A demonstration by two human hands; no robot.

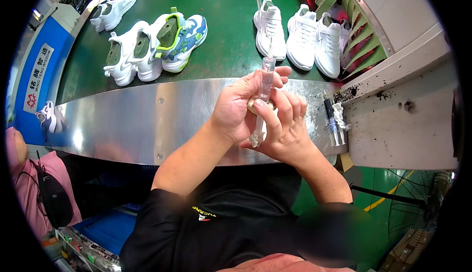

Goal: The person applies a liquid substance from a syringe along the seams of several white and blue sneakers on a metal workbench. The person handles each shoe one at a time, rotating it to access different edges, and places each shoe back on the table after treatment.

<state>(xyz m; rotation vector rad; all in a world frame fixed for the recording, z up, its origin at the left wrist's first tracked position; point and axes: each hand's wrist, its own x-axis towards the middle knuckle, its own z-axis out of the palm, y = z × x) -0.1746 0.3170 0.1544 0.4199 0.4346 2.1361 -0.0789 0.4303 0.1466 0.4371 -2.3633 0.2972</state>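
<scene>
A clear syringe [267,79] stands nearly upright between my two hands over the metal ledge, its thin needle-like tip pointing away from me. My left hand [235,105] wraps its fingers around the barrel from the left. Around the plunger side, my right hand [285,122] is closed, with the thumb near the barrel's lower end. Some pale wrapping shows at the barrel's flange and at the plunger's end. White sports shoes [301,38] stand just beyond my hands on the green belt [228,36].
At the right of the metal ledge [123,119] lie more syringes [334,124] beside a crumpled white scrap [340,116]. More shoes, one blue and green [184,43], stand at left. Green strips [364,36] hang at a machine opening. Another person in pink [54,178] is at left.
</scene>
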